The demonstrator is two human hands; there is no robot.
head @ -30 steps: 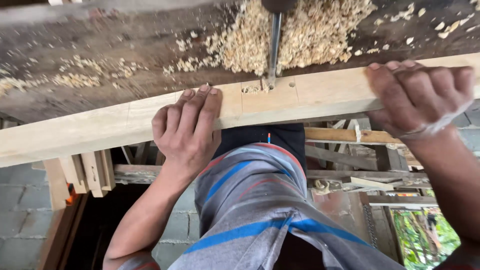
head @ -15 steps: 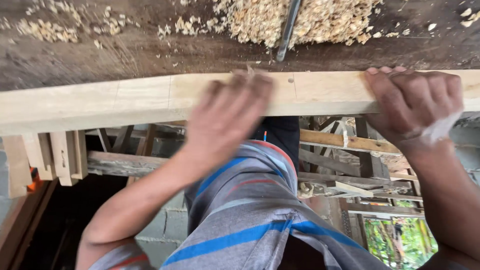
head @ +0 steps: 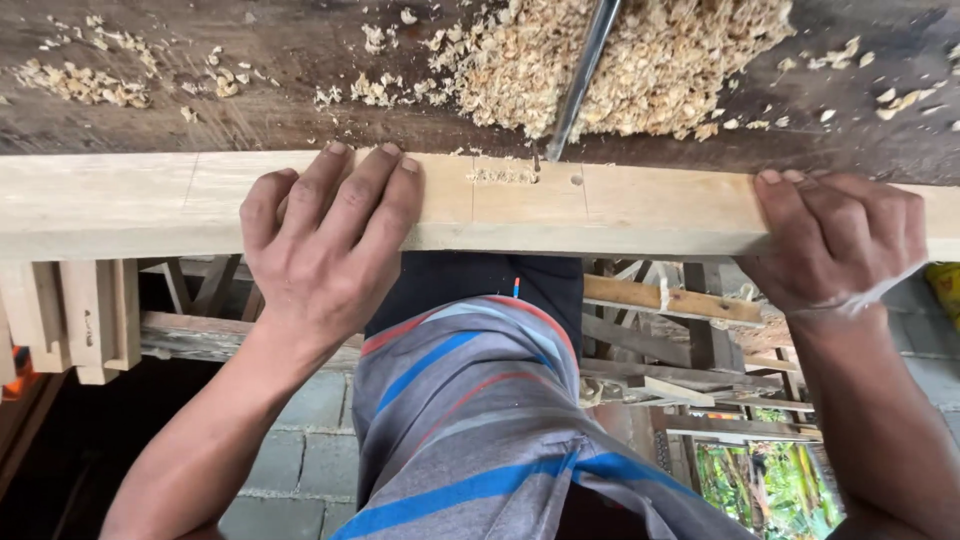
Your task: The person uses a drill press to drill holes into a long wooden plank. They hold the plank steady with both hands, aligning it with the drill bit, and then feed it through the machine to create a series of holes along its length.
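A long pale wooden plank (head: 620,210) lies across the near edge of a dark workbench (head: 250,100). My left hand (head: 325,245) presses flat on the plank left of centre, fingers spread over its top face. My right hand (head: 835,240) grips the plank's near edge at the right, with white tape on its heel. Between the hands the plank carries pencil lines, a shallow cut slot and a small hole (head: 577,181). A metal drill bit (head: 580,75) comes down from above, its tip just behind the slot. A heap of wood shavings (head: 650,60) surrounds the bit.
Scattered shavings (head: 90,80) lie on the bench's left part. Below the bench hang wooden offcuts (head: 85,320) at the left, and stacked timber slats (head: 680,300) stand at the right. My striped grey, blue and red shirt (head: 480,430) fills the lower middle, above a brick-paved floor (head: 300,460).
My left hand slid left along the plank and settled flat, uncovering the slot and hole. The plank shifted under the bit. My right hand kept its grip.
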